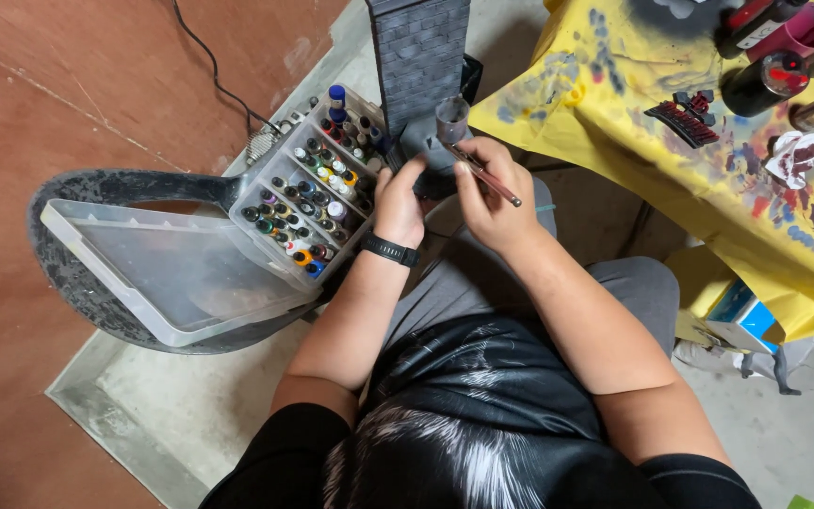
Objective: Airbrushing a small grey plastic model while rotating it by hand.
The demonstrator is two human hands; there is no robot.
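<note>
Head view: at upper centre of the frame I see my left hand [398,203] gripping the base of a grey brick tower [420,57], while my right hand [490,188] pinches a brush [482,172]. A paint box [317,184] sits just left; a yellow cloth [614,123] lies upper right.

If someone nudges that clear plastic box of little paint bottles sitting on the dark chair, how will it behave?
The clear plastic box looks bottom-heavy, packed with small paint bottles, so it would probably slide rather than flip. Its open lid overhangs the dark chair seat, so a push there might tilt it. Loose bottles would likely rattle or topple.
</note>
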